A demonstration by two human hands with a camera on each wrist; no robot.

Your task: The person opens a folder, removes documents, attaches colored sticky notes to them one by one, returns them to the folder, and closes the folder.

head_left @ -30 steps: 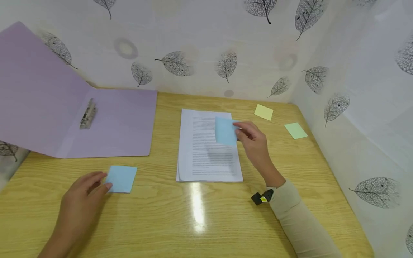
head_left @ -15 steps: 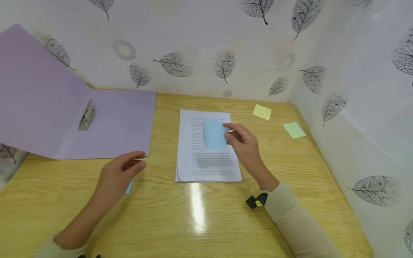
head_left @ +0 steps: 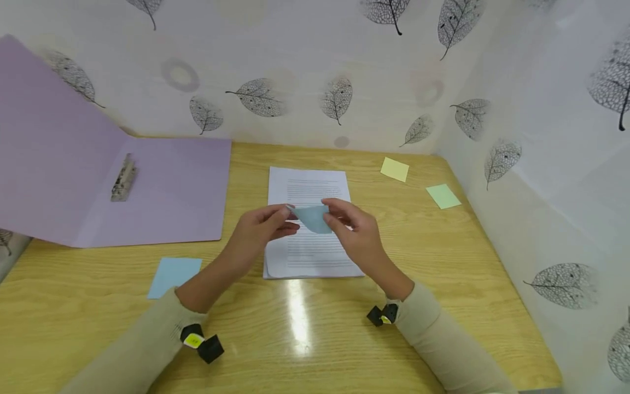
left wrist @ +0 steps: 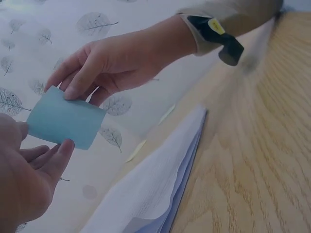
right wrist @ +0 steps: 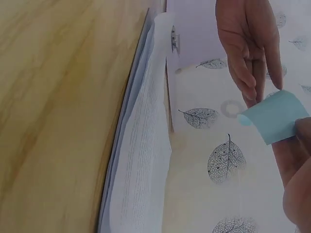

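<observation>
Above the stack of printed sheets [head_left: 295, 262], a light blue sticky note [head_left: 315, 219] is held up between both hands and bends in a curve. My right hand [head_left: 361, 232] pinches its right edge between thumb and fingers. At the opposite end, my left hand [head_left: 256, 232] has thumb and forefinger on the note's corner, its other fingers lying below. The left wrist view shows the curved sticky note [left wrist: 65, 119] with fingers at both sides. A second light blue sticky note [head_left: 174, 273] lies on the table beyond my left forearm, which partly covers it.
An open purple folder [head_left: 182, 191] with a metal clip [head_left: 124, 178] stands at the left. Yellow [head_left: 395, 169] and green [head_left: 443, 196] sticky notes lie at the back right of the wooden table [head_left: 413, 350]. Leaf-patterned sheeting [head_left: 295, 44] rises behind and at the right.
My left hand has left the sticky note on the table and come right and forward to the held one. My right hand has shifted left and slightly closer; its note now bends.
</observation>
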